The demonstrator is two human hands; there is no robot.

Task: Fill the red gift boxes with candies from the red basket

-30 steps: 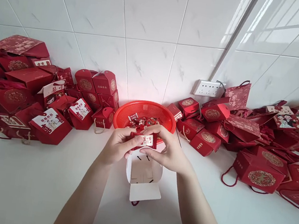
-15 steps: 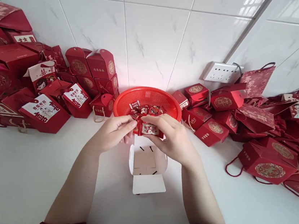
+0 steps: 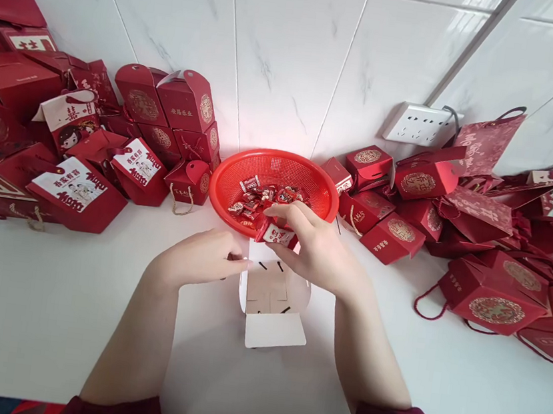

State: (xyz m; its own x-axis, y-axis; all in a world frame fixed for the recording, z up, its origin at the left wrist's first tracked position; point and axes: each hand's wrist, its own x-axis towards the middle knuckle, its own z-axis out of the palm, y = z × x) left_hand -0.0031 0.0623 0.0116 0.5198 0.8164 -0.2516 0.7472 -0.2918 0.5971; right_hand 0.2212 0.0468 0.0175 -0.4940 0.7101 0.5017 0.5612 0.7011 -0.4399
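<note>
My right hand (image 3: 319, 249) pinches a red-wrapped sweet (image 3: 277, 234) with a white label between thumb and fingers, just over the far side of an open box (image 3: 267, 286). The box is white inside, with dark slits, and its near flap (image 3: 276, 332) lies folded out towards me. At the box's left edge is my left hand (image 3: 202, 256), fingers curled and thumb against the side wall; some of its fingertips are hidden. Right behind the box stands a red plastic basket (image 3: 229, 178) with several wrapped sweets (image 3: 250, 210) lying in it.
Red gift boxes (image 3: 79, 193) with gold and white prints are piled on the left of the white table (image 3: 32, 311). More boxes (image 3: 499, 301) with cord handles crowd the right. A power strip (image 3: 417, 125) is on the tiled wall behind.
My left hand has come away from the sweet and dropped to the box's left edge, its fingers curling. The right hand keeps the sweet, now tilted. The view has tipped down slightly.
</note>
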